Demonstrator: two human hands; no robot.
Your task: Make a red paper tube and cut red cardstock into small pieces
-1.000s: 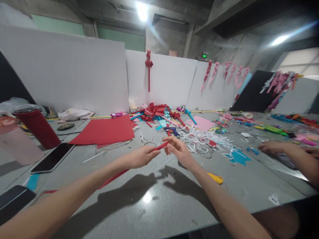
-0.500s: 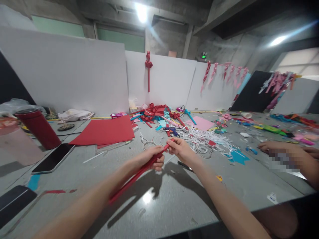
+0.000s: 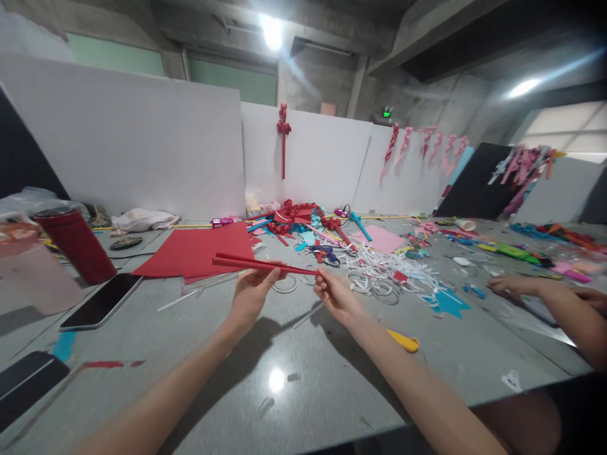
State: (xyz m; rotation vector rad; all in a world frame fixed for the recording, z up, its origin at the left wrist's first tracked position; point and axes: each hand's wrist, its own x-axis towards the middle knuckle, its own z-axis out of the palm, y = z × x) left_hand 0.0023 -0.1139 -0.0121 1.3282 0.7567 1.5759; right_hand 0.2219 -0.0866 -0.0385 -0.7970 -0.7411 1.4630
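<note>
A long strip of folded red paper (image 3: pixel 237 263) is stretched between my two hands above the middle of the table. My left hand (image 3: pixel 253 294) pinches it along its length with the thumb on top. At the strip's narrow right end, my right hand (image 3: pixel 334 294) holds it between thumb and fingertips. Toward the left the strip splits into two layers that stand slightly apart. Behind my left hand lie flat red paper sheets (image 3: pixel 199 246). A yellow-handled thing (image 3: pixel 403 341) rests beside my right forearm, partly covered by it.
A phone (image 3: pixel 102 302), a red tumbler (image 3: pixel 76 245) and a pinkish container (image 3: pixel 38 278) stand or lie at left. White paper strips (image 3: pixel 379 262) and red paper pieces (image 3: pixel 298 215) are heaped ahead. A co-worker's hand (image 3: pixel 515 284) is at right.
The red paper strip has swung from slanting down toward me to lying nearly level, its free end now pointing left. My left hand has turned and moved left, away from my right hand.
</note>
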